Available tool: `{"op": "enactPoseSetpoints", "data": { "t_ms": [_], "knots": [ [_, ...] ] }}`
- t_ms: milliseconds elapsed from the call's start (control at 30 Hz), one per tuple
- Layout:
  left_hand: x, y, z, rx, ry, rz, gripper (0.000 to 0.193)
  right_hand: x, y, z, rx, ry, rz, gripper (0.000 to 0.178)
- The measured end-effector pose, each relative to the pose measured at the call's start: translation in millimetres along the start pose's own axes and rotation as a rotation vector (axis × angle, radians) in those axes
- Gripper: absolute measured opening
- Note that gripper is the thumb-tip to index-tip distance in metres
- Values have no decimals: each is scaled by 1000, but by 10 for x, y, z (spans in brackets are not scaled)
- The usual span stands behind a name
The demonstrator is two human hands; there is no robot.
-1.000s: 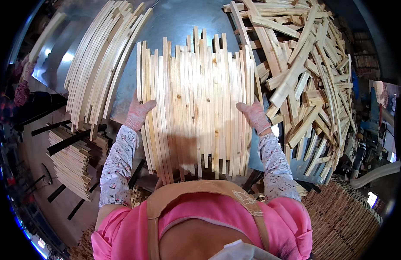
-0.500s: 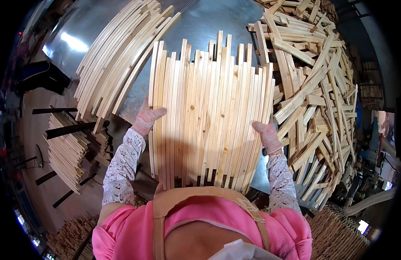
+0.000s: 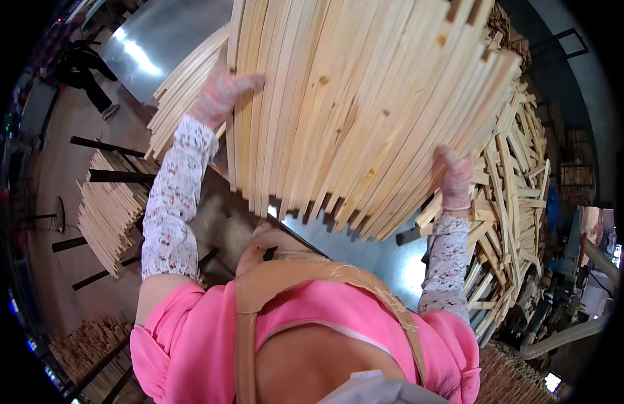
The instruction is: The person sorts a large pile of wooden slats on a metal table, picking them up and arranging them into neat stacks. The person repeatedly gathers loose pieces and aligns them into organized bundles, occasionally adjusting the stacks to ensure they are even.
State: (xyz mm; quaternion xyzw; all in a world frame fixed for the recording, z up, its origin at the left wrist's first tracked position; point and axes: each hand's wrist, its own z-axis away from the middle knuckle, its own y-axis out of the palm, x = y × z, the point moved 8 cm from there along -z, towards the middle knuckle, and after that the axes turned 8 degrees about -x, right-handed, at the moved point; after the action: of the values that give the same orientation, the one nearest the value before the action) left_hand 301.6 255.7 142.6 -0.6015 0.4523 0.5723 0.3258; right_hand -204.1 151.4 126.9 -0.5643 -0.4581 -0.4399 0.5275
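A wide row of pale wooden strips point(image 3: 339, 128), pressed side by side with uneven ends, is held up in front of me above the metal table. My left hand point(image 3: 221, 97), in a pinkish knit glove, grips the row's left edge with the thumb laid over the top face. On the opposite edge my right hand point(image 3: 453, 176), gloved alike and slightly blurred, clamps the strips. The fingers of both hands are partly hidden behind the wood. Near ends of the strips hang over the table's bare surface point(image 3: 366, 249).
To the right lies a jumbled heap of wooden pieces point(image 3: 510, 195). Longer strips point(image 3: 184, 87) rest on the table at the left, partly covered. Beside the table, another strip stack point(image 3: 110, 209) sits among black bars point(image 3: 120, 176). A person point(image 3: 83, 71) stands at the far left.
Both hands have lifted the row of strips up and away from me, tilting it with its far end toward the right. Bare table now shows below its near ends.
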Motion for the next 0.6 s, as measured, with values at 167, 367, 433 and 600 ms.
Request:
{"op": "enactPoseSetpoints", "data": {
  "t_ms": [167, 367, 433, 600],
  "knots": [
    [-1089, -98, -865, 112, 395, -49, 85, 995, -278, -668, -65, -501, -66, 49],
    [-1148, 185, -917, 230, 355, -198, 60, 759, -357, -504, -115, -504, -292, 30],
    [-607, 168, -721, 385, 225, -142, 57, 528, -217, -108, -154, -745, 204, 29],
    [1063, -742, -166, 173, -34, 349, 48, 39, 614, 868, 112, -439, 640, 50]
  ]
}}
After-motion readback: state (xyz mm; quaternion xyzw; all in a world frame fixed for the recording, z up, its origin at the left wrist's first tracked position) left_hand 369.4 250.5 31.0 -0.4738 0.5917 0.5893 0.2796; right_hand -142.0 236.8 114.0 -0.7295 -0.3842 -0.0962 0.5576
